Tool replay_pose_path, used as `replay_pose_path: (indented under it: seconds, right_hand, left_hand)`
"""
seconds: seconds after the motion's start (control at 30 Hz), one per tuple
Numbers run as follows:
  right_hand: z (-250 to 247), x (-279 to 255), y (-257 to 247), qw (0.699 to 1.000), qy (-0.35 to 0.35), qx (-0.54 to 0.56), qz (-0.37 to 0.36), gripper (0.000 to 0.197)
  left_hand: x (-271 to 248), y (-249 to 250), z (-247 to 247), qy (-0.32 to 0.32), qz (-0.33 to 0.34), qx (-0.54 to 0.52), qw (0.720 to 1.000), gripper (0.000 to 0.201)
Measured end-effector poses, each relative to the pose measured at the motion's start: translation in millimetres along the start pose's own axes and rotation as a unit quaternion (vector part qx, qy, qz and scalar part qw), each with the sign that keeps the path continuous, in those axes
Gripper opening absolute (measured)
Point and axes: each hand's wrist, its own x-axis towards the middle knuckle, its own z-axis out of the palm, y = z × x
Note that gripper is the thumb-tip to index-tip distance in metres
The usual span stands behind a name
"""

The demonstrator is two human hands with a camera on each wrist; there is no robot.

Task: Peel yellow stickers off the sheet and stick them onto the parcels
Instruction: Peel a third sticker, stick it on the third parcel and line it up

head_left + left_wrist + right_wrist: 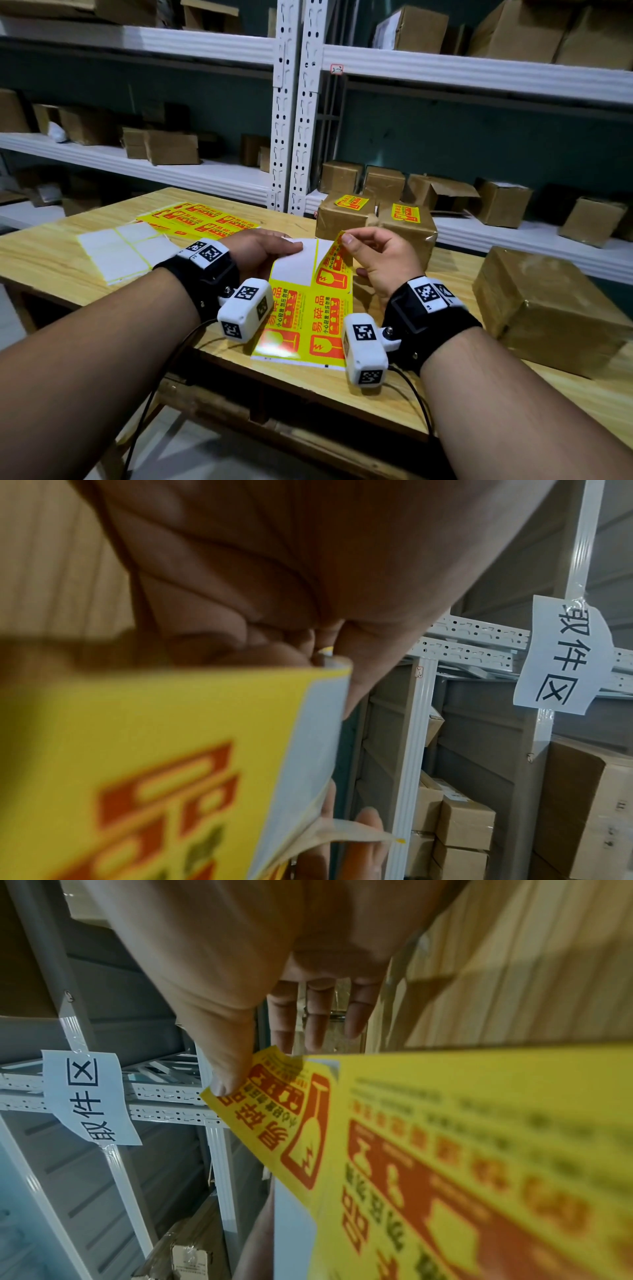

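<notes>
A yellow sticker sheet (308, 318) lies tilted over the table's front edge, its top part bare white backing. My left hand (274, 253) pinches the sheet's upper left corner, thumb on the white backing; the left wrist view shows the sheet (154, 750) held under the palm. My right hand (347, 241) pinches the top corner of one yellow sticker (334, 267), which is partly lifted off the backing. In the right wrist view the thumb (226, 1069) presses on that sticker (274, 1110). Two brown parcels (346, 219) (407, 226) just behind carry yellow stickers on top.
A larger brown parcel (548, 308) without a sticker sits at the table's right end. Full sticker sheets (202, 219) and an empty white backing sheet (126, 250) lie at the left. White shelving (287, 102) with several cardboard boxes stands behind the wooden table (51, 260).
</notes>
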Motion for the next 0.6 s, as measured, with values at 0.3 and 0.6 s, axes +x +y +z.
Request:
replay_pose_path:
  seconds: [0.3, 0.6]
  right_hand:
    - [-2, 1, -4, 0.998, 0.058, 0.023, 0.003, 0.013]
    - [-7, 8, -3, 0.983, 0.174, 0.050, 0.031, 0.012]
  left_hand:
    - [-4, -1, 2, 0.040, -0.002, -0.025, 0.999, 0.018]
    - [-6, -2, 3, -0.003, -0.024, -0.046, 0.999, 0.089]
